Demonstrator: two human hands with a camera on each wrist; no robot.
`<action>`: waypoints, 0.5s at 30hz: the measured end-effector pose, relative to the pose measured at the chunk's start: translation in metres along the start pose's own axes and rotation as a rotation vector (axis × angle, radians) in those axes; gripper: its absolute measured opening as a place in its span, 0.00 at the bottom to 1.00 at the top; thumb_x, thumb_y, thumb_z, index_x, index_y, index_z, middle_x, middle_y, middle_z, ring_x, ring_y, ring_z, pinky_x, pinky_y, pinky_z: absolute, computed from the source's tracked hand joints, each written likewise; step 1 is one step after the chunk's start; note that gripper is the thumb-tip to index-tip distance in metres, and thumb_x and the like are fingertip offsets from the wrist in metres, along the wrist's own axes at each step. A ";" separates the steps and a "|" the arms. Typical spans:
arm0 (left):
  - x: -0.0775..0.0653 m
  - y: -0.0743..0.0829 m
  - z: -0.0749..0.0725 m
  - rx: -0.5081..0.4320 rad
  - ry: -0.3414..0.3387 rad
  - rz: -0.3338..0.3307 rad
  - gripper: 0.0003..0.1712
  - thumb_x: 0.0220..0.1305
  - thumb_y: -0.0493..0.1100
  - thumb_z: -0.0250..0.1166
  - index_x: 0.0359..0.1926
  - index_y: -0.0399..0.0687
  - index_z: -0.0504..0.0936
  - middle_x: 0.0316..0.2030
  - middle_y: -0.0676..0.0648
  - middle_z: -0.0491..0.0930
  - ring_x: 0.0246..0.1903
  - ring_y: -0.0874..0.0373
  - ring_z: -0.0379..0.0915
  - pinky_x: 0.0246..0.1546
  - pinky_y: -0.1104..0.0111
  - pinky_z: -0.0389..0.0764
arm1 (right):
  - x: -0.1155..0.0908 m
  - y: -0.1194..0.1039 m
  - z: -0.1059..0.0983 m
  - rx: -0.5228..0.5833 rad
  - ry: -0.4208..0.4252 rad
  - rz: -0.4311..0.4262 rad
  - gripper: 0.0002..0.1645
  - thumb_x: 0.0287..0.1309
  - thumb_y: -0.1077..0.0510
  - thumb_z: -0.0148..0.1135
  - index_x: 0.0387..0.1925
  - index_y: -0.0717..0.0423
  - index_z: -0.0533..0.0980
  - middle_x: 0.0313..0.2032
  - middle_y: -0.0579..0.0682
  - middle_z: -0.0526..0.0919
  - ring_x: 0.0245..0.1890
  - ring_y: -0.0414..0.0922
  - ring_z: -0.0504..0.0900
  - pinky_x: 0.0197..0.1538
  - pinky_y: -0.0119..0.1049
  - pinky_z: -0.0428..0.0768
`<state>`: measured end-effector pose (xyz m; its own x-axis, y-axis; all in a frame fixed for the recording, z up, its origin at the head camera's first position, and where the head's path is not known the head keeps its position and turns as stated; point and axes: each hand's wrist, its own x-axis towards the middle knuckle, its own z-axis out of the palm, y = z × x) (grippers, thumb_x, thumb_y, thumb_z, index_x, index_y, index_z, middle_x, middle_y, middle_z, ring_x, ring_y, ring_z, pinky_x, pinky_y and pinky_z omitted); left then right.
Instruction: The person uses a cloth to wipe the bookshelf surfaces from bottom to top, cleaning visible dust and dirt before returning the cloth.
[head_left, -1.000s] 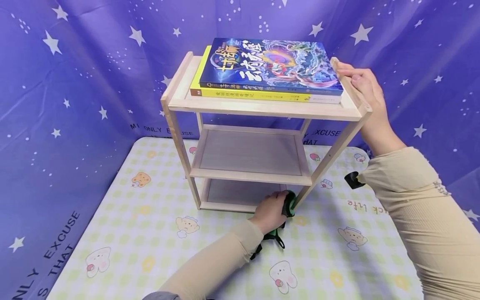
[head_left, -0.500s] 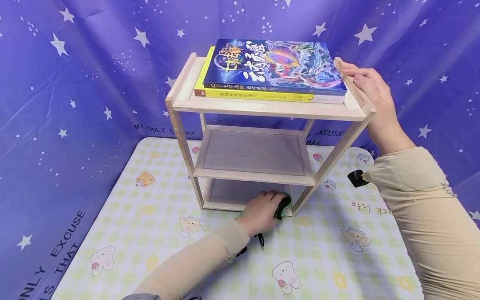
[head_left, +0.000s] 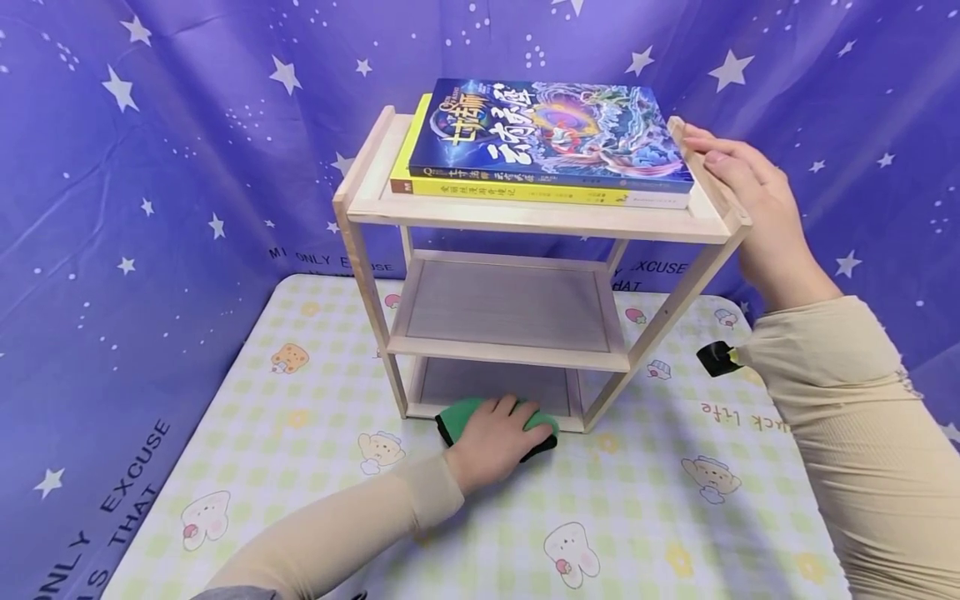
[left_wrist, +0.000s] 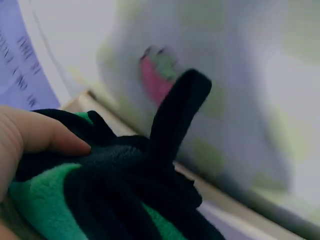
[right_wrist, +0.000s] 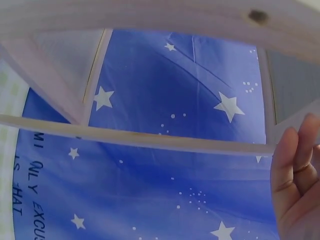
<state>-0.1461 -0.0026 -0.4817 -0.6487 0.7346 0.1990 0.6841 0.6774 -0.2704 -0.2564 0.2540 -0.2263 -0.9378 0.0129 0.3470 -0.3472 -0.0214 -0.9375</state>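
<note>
A small three-tier wooden shelf (head_left: pixel 495 354) stands upright on the table. My left hand (head_left: pixel 491 442) holds a green cloth (head_left: pixel 460 414) with black edging against the front rail of the lowest tier. In the left wrist view the thumb presses into the bunched cloth (left_wrist: pixel 45 192), whose black loop sticks up. At the top right, my right hand (head_left: pixel 768 208) grips the shelf's raised side rail. Fingers (right_wrist: pixel 285 165) curl at the frame's edge in the right wrist view. On the top tier lies a blue illustrated book (head_left: pixel 555 125) over a yellow book (head_left: pixel 517 190).
A checked tablecloth (head_left: pixel 637 533) with cartoon prints covers the table. Purple star-patterned curtains (head_left: pixel 187 167) hang close behind and to the left. A small black piece (head_left: pixel 717 358) shows at the right sleeve cuff.
My left hand has moved left with the cloth along the lowest tier's front, from the right leg toward the middle; more green shows. The right hand stays on the top rail.
</note>
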 end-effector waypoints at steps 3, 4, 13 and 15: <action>-0.008 0.006 0.009 0.079 -0.017 0.032 0.17 0.75 0.49 0.54 0.60 0.72 0.73 0.62 0.54 0.74 0.56 0.55 0.74 0.52 0.65 0.79 | -0.001 -0.001 0.001 0.009 0.021 0.007 0.18 0.68 0.57 0.56 0.56 0.54 0.81 0.64 0.42 0.77 0.71 0.38 0.65 0.68 0.22 0.63; -0.011 0.008 0.012 0.098 -0.038 0.044 0.18 0.75 0.49 0.54 0.61 0.73 0.72 0.64 0.54 0.73 0.59 0.54 0.73 0.54 0.64 0.78 | -0.002 -0.001 0.001 0.002 0.030 0.006 0.18 0.68 0.56 0.57 0.56 0.54 0.81 0.63 0.41 0.78 0.71 0.38 0.66 0.67 0.21 0.64; -0.043 0.016 0.029 -0.033 -0.228 0.137 0.21 0.77 0.49 0.46 0.67 0.66 0.64 0.75 0.50 0.57 0.75 0.46 0.51 0.72 0.50 0.61 | -0.016 0.003 0.006 -0.046 0.134 -0.048 0.19 0.68 0.54 0.57 0.57 0.53 0.81 0.58 0.42 0.82 0.63 0.41 0.73 0.53 0.18 0.72; -0.046 0.015 0.030 -0.116 -0.233 0.125 0.20 0.78 0.47 0.43 0.67 0.63 0.63 0.76 0.49 0.56 0.76 0.45 0.49 0.73 0.49 0.58 | -0.019 0.004 0.006 -0.039 0.148 -0.040 0.19 0.69 0.53 0.57 0.57 0.52 0.80 0.58 0.44 0.82 0.59 0.42 0.76 0.49 0.22 0.78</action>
<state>-0.1164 -0.0273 -0.5229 -0.6065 0.7932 -0.0546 0.7888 0.5916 -0.1668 -0.2405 0.2478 -0.2368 -0.9113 0.1598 0.3795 -0.3812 0.0209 -0.9243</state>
